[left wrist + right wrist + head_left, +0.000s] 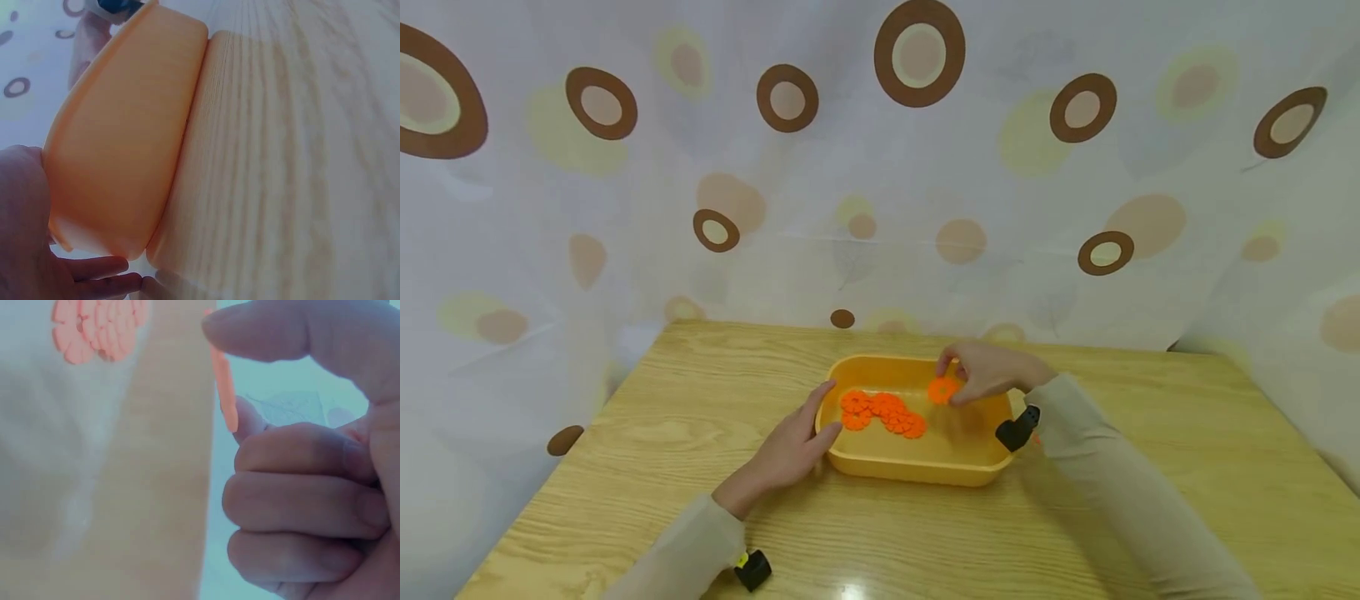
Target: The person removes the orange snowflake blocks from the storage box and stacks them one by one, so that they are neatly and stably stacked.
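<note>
A yellow-orange plastic tub [917,471] stands on the table, with several flat orange flower-shaped discs [887,410] overlapping on the left of its floor. My left hand [790,446] holds the tub's left end; in the left wrist view its thumb side is at the rim and two fingers [103,275] reach straight out by the lower corner. Over the right half of the tub, my right hand [992,371] pinches one orange flower-shaped disc [943,390] between thumb and index finger. The right wrist view shows this disc [225,394] edge-on, the other fingers curled in.
The wooden table [715,383] extends around the tub. Behind it hangs a pale sheet [850,167] with brown and beige circles. A bit of orange [1036,437] shows beside the right cuff, outside the tub. Each wrist carries a small black camera [752,570].
</note>
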`<state>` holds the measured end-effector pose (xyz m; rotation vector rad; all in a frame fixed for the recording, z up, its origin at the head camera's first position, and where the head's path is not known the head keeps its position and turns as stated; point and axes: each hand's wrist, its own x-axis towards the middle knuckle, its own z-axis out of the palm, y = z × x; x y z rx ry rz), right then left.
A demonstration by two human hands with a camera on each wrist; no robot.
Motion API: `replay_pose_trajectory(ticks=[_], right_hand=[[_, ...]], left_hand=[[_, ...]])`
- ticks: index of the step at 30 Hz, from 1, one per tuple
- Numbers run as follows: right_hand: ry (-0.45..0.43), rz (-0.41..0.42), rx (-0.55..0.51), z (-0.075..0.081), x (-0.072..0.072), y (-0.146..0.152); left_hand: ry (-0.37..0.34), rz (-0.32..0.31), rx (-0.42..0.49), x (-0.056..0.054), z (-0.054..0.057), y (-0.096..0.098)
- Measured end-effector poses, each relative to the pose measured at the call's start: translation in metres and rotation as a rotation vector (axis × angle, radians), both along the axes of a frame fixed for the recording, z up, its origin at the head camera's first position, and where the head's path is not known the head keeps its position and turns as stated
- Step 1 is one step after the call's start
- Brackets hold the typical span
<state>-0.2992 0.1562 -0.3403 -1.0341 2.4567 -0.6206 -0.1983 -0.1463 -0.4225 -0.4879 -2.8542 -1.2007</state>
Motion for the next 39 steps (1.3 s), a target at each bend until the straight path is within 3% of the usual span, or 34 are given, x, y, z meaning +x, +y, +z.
replay_pose_trajectory(ticks=[7,12,19,30,39], right_hand=[[-0.012,-0.035,-0.087,0.001,0.005,0.019],[0.035,-0.03,-0.136,0.008,0.007,0.034],[0.05,-0.108,-0.186,0.009,0.012,0.064],[0.008,-0.124,-0.327,-0.007,0.027,0.095],[-0.001,-0.162,-0.375,-0.023,0.035,0.11]], left_hand=[[0.0,-0.01,-0.002,-0.002,-0.002,-0.001],[0.001,0.011,0.002,-0.002,-0.001,-0.001],[-0.004,0.008,-0.018,-0.003,0.001,0.001],[-0.011,0.008,-0.009,-0.001,-0.002,0.0],[-0.019,0.008,-0.013,-0.001,-0.002,0.001]])
